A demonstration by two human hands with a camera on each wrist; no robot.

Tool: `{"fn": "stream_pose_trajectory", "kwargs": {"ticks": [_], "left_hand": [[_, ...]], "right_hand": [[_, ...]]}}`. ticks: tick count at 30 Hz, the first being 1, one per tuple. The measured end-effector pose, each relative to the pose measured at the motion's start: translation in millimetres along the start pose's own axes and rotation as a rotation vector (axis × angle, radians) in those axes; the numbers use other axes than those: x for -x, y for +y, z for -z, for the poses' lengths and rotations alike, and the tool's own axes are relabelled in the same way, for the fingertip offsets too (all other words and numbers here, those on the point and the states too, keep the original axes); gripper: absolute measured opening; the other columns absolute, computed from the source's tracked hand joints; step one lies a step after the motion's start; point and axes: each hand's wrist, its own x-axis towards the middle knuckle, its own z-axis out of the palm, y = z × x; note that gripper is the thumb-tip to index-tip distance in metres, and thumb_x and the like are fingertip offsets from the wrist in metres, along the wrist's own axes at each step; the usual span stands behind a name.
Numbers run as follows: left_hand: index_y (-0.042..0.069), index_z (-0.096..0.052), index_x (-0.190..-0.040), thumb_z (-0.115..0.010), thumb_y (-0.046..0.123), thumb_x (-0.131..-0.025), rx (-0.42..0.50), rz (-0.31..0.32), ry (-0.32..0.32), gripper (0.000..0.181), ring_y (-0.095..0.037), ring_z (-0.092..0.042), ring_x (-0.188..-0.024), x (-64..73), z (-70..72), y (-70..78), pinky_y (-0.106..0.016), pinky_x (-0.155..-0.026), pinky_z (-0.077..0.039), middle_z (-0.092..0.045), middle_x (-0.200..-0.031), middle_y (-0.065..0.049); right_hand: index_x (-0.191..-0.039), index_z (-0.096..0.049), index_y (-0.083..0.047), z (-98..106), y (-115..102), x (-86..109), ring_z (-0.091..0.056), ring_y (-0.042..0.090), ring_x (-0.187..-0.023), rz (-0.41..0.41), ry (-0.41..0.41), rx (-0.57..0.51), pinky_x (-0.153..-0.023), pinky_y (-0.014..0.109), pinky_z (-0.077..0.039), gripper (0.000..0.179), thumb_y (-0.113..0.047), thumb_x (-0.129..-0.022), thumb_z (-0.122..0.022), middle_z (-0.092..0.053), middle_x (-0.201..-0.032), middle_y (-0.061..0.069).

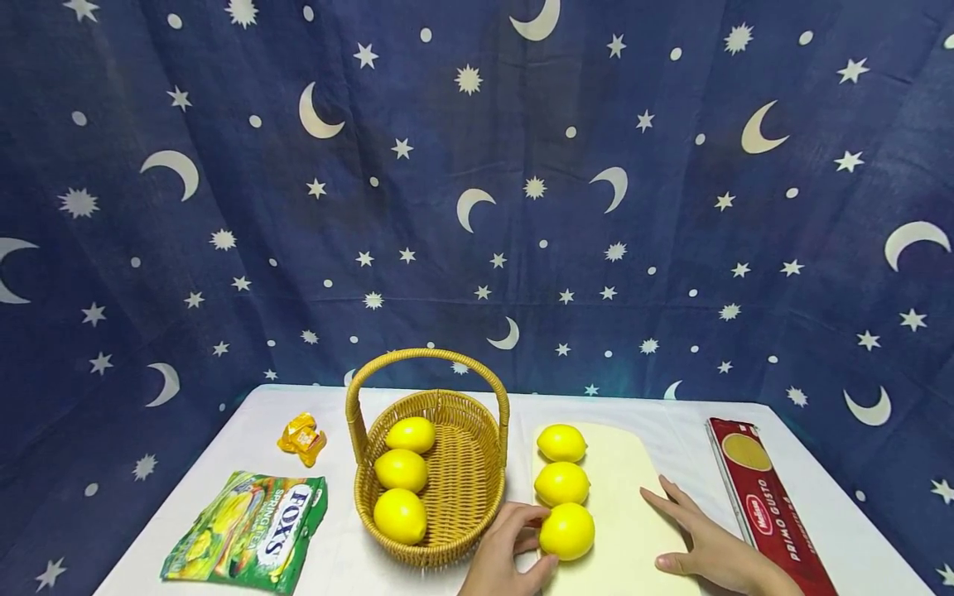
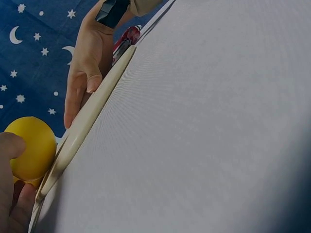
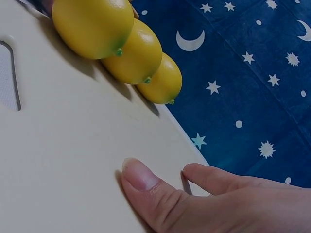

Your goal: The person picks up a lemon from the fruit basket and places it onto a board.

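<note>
Three yellow lemons stand in a row along the left side of a cream cutting board [image 1: 622, 497]. My left hand [image 1: 510, 553] holds the nearest lemon [image 1: 568, 531] from its left side, fingers curled and thumb low; the left wrist view shows fingertips on this lemon [image 2: 36, 150]. Behind it are the middle lemon [image 1: 562, 483] and the far lemon [image 1: 562, 443]. At the board's right edge, my right hand [image 1: 708, 538] rests with fingers extended and thumb on the surface, holding nothing. The right wrist view shows that thumb [image 3: 146, 182] on the board.
Left of the board stands a wicker basket [image 1: 465, 472] with a tall handle and three lemons in its left side. Farther left lie a green FOX'S candy bag [image 1: 257, 530] and orange-wrapped sweets [image 1: 302, 437]. A red spaghetti packet [image 1: 768, 505] lies at the right.
</note>
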Motion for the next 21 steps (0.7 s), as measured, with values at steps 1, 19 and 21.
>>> {"fn": "stream_pose_trajectory", "kwargs": {"ticks": [1,19,21], "left_hand": [[0.02,-0.057,-0.122,-0.073,0.018,-0.083,-0.003,-0.01,0.001,0.042,-0.005,-0.058,-0.105,0.0,0.0,-0.3,-0.015,-0.088,-0.051,-0.051,-0.115,0.002],[0.018,-0.057,-0.121,-0.072,0.015,-0.082,0.032,-0.095,0.024,0.042,-0.008,-0.056,-0.111,2.6,-0.9,-1.9,-0.02,-0.092,-0.051,-0.05,-0.118,0.0],[0.018,-0.057,-0.121,-0.071,0.014,-0.083,0.004,-0.134,0.034,0.041,-0.007,-0.055,-0.111,2.4,-1.0,-0.4,-0.022,-0.091,-0.052,-0.05,-0.119,-0.001]], "right_hand": [[-0.149,-0.031,-0.012,-0.2,0.2,0.1,-0.005,0.057,-0.136,0.0,0.001,-0.001,-0.097,0.074,-0.002,0.093,-0.04,-0.073,-0.076,-0.001,-0.154,0.03],[-0.149,-0.03,-0.009,0.2,1.3,0.9,-0.013,0.057,-0.132,0.021,-0.01,0.004,-0.096,0.076,-0.007,0.093,-0.039,-0.074,-0.076,-0.002,-0.153,0.032],[-0.149,-0.03,-0.009,0.4,1.5,1.3,-0.013,0.058,-0.132,0.027,-0.011,0.0,-0.096,0.077,-0.007,0.092,-0.039,-0.074,-0.075,-0.002,-0.153,0.032]]}}
